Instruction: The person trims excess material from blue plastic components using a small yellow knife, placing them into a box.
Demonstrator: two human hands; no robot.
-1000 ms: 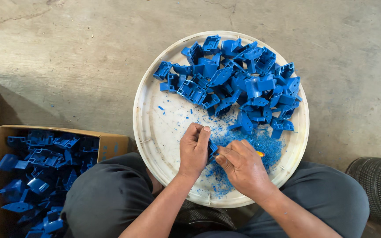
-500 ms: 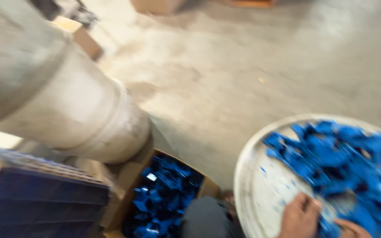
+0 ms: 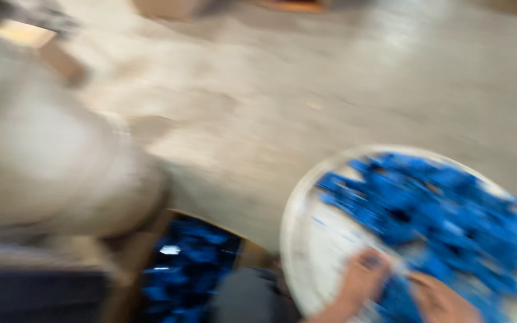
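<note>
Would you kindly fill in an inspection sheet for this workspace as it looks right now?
Surface: grey concrete floor, blurred by camera motion.
Job's things: round white tray holding a heap of small blue plastic parts; brown cardboard box with more blue parts to its left.
Clutter: blue crumbs on the tray's bare part; a small pale scrap on the floor.
Grippers: left hand and right hand rest close together at the tray's near edge among the parts; whether either grips a part is too blurred to tell.
Cables: nothing seen.
Surroundings: large pale grey rounded object at left, too blurred to identify.
</note>
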